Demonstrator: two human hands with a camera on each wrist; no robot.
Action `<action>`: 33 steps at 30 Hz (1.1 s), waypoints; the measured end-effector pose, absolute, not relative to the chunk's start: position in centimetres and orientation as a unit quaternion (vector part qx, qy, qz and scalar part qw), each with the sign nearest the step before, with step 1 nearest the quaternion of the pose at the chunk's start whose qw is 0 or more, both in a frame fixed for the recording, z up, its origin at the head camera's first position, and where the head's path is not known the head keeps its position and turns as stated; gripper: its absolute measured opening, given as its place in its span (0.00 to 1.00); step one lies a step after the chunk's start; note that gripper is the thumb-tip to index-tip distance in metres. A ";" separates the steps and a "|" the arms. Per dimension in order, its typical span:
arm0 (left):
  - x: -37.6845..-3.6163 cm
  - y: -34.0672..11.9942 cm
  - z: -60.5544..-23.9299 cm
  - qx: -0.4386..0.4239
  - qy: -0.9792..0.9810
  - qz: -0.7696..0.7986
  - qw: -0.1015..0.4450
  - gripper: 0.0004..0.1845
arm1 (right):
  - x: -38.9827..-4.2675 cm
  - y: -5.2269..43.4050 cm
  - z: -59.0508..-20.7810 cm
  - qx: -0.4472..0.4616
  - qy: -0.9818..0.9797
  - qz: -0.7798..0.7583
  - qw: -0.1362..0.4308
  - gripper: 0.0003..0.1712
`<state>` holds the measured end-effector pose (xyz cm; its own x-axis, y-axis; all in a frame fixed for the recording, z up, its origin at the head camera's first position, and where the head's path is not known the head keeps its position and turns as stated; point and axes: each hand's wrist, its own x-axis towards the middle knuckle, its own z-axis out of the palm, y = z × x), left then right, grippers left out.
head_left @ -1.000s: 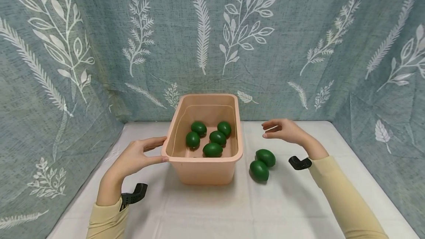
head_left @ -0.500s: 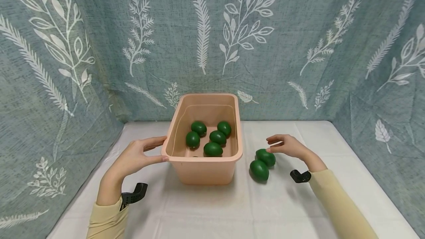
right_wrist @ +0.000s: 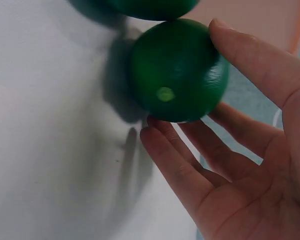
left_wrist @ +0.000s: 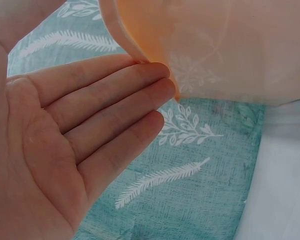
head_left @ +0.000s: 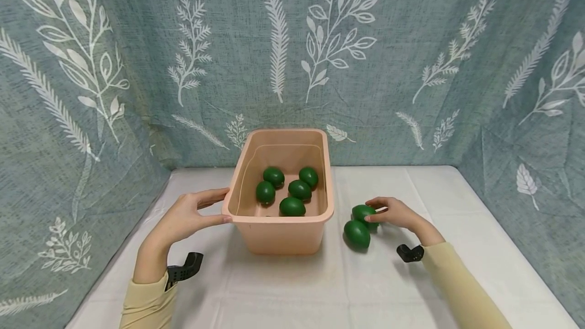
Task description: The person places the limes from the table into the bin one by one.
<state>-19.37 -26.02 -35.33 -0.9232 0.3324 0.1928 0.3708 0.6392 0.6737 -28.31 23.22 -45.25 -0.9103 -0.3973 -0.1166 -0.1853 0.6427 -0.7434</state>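
A peach plastic bin point(head_left: 279, 235) stands mid-table with several dark green fruits point(head_left: 299, 189) inside. My left hand point(head_left: 205, 209) rests with straight fingers point(left_wrist: 115, 100) against the bin's near left corner point(left_wrist: 155, 55), under the rim. Two more green fruits lie on the white cloth to the right of the bin. My right hand point(head_left: 388, 213) is on the farther fruit point(head_left: 363, 212). In the right wrist view its thumb point(right_wrist: 250, 55) and fingers point(right_wrist: 180, 160) pinch that fruit point(right_wrist: 177, 70) from opposite sides. The nearer fruit point(head_left: 357, 234) touches it and lies free.
White cloth point(head_left: 292, 288) covers the table. Teal leaf-print curtains point(head_left: 292, 55) close it in at the back and on both sides. A black wrist mount point(head_left: 183, 270) sits on each forearm.
My right hand has come down and toward me from above the table beside the bin onto the farther loose fruit. The left hand and the bin have stayed put.
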 end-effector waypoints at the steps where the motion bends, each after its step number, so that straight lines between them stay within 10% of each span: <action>1: -19.4 -26.0 -35.3 -0.194 -0.905 -0.378 0.025 0.36 | -28.3 23.2 -45.4 -0.157 0.895 -0.394 0.139 0.36; 33: -19.2 -26.0 -35.3 -0.192 -0.906 -0.376 0.024 0.36 | -28.2 24.7 -42.5 -0.168 0.887 -0.411 0.128 0.34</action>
